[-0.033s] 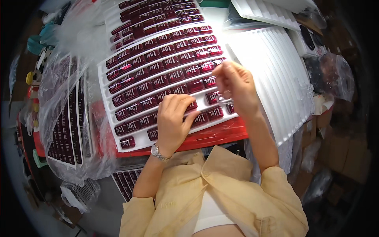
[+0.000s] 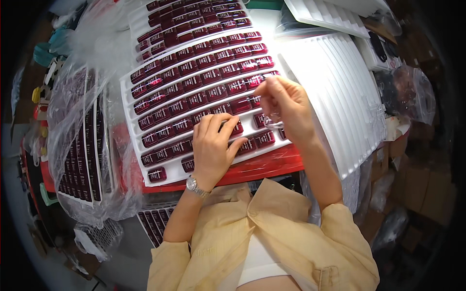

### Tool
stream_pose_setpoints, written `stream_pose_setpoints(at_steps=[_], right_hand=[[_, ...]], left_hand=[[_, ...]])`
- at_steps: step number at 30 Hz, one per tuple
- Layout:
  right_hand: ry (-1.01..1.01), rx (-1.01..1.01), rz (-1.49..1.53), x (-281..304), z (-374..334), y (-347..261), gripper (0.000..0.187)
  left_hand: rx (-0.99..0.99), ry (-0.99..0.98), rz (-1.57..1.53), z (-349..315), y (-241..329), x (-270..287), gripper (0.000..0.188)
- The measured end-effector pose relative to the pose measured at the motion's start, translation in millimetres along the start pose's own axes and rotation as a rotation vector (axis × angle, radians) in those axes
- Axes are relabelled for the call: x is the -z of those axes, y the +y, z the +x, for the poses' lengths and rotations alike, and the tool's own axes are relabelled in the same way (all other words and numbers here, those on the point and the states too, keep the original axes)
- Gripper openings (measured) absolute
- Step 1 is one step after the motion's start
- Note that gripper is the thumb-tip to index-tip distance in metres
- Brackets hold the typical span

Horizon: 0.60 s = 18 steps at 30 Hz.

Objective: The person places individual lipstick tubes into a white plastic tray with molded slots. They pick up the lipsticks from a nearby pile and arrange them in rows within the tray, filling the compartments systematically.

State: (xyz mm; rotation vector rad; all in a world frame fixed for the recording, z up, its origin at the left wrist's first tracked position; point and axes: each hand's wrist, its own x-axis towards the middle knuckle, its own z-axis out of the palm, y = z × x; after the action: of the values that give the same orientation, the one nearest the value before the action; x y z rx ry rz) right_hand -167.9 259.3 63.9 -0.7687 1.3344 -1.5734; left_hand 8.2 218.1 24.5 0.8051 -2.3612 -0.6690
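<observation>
A white ribbed tray [image 2: 127, 99] holds rows of small, glossy, dark red rounded blocks [image 2: 195, 99] with pale print. My left hand [image 2: 212, 145] rests on the near rows, fingers spread and thumb apart, beside a dark red block [image 2: 238, 129] that shows between thumb and forefinger. Above the tray's right side, my right hand [image 2: 287, 104] is closed in a pinch. What its fingertips hold, if anything, I cannot make out. A clear, shiny item [image 2: 274, 122] shows under its curled lower fingers. A gap in the row lies between the two hands.
White ribbed empty trays [image 2: 335, 97] are stacked at the right. On the left, filled trays [image 2: 80, 145] stand under clear plastic wrap [image 2: 60, 114]. A red table edge [image 2: 257, 167] runs close to my body. Bagged items [image 2: 412, 92] sit at the far right.
My right hand has shifted slightly left over the tray, still pinched. The left hand has stayed nearly in place, its fingers shifting slightly.
</observation>
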Motion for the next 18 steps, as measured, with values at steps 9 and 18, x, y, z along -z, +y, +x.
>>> stream_pose_setpoints(at_steps=[9, 18], right_hand=[[-0.080, -0.075, 0.064, -5.1, 2.7, 11.7, 0.032], [-0.095, -0.057, -0.129, -2.1, -8.3, 1.2, 0.023]], left_hand=[[0.045, 0.002, -0.039, -2.3, -12.0, -10.6, 0.026], [0.252, 0.075, -0.336, 20.0, -17.9, 4.5, 0.026]])
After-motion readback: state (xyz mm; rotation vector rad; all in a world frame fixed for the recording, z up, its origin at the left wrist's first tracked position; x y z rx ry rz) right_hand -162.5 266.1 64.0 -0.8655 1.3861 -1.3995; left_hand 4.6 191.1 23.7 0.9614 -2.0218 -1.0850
